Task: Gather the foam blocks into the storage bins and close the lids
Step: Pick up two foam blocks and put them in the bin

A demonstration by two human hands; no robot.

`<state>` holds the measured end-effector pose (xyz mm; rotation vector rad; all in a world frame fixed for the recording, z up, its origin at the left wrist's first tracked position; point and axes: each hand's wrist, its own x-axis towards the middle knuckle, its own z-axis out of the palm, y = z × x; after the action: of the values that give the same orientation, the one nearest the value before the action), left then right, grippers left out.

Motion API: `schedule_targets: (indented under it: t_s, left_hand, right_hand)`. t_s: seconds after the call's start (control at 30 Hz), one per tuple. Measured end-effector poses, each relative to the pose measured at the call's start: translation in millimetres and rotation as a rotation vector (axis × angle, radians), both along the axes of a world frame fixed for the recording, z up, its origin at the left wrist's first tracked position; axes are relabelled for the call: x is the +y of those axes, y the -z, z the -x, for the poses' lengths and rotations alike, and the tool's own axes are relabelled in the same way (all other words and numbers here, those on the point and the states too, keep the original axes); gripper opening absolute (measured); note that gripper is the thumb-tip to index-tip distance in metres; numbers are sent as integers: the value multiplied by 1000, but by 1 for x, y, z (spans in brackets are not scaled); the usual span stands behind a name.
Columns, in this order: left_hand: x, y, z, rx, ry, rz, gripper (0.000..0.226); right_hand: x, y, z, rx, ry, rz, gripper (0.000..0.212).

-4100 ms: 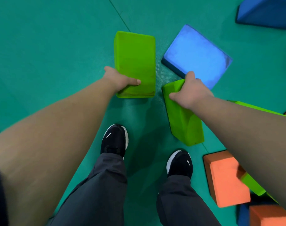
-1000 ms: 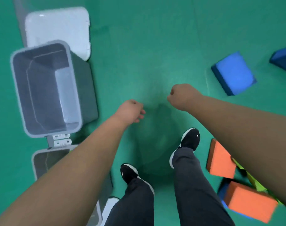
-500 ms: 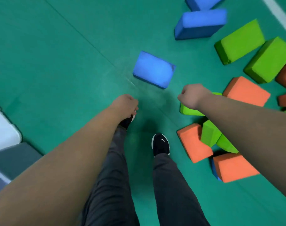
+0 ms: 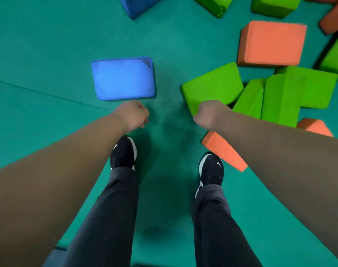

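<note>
Blue foam block (image 4: 123, 79) lies flat, long axis left-right.

The top edge cuts off a dark blue block (image 4: 137, 4) at 12 o'clock and 2 green blocks (image 4: 214, 4) toward 1 o'clock. At 2 o'clock a blurred green block (image 4: 335, 54) runs off the right edge. The right forearm (image 4: 279, 160) hides part of an orange block (image 4: 224, 151) at 4 o'clock. The right hand (image 4: 209, 114) hides its own fingers, so contact with the near green block (image 4: 212, 85) cannot be told.
</note>
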<state>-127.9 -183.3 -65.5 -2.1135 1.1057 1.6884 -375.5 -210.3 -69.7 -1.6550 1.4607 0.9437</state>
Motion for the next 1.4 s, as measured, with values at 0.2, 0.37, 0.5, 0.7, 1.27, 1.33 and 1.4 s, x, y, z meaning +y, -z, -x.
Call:
schedule_targets:
  t_s: [0.2, 0.37, 0.5, 0.7, 1.27, 1.33, 1.4]
  left_hand:
    - [-46, 50, 26, -226, 278, 211, 36]
    - [-76, 92, 22, -447, 511, 382, 69]
    - [-90, 122, -12, -568, 530, 340, 100]
    - [-95, 124, -27, -685, 690, 395, 136]
    - [8, 2, -62, -498, 335, 291, 94]
    - [35, -34, -76, -516, 280, 302, 87]
    - [63, -71, -93, -554, 172, 283, 86]
  right_hand:
    - [-33, 39, 19, 26, -98, 160, 36]
    - [-70, 74, 26, 46, -293, 296, 72]
    - [-77, 100, 27, 101, -454, 265, 90]
    - [-67, 96, 17, 221, -578, 337, 89]
    - [-31, -40, -53, 139, -595, 192, 66]
    - [-27, -78, -77, 114, -624, 187, 66]
    - [-22, -116, -101, 92, -638, 208, 64]
